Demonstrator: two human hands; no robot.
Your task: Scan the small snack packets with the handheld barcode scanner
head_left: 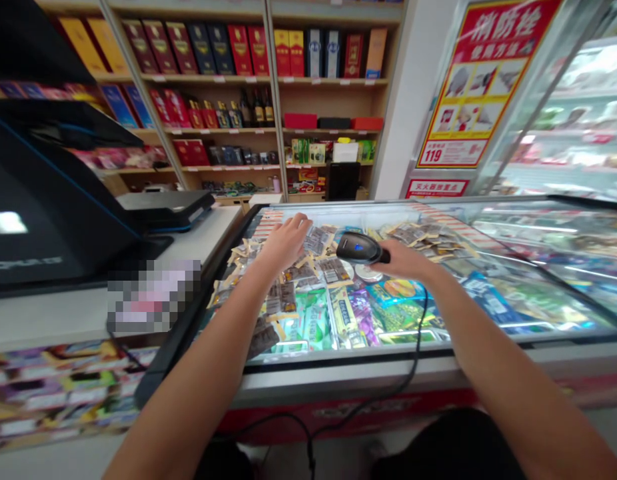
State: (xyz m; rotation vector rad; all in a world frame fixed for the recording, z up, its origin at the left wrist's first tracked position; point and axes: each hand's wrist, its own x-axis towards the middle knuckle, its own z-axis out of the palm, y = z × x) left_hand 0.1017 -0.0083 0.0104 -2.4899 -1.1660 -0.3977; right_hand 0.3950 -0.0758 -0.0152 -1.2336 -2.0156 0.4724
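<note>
My right hand is wrapped round the handle of a black barcode scanner. The scanner's head points left, toward my left hand. The fingers of that hand are bent at the edge of a small clear packet with dark contents, and they seem to pinch it; the thumb is hidden. Many similar dark packets lie loose on the glass top of a chest freezer around both hands. From the scanner a black cable hangs down over the freezer's front edge.
Under the glass, colourful bags show. A second heap of packets lies to the right. On the left counter stand a checkout terminal and a flat scale. Shelves of boxes line the back.
</note>
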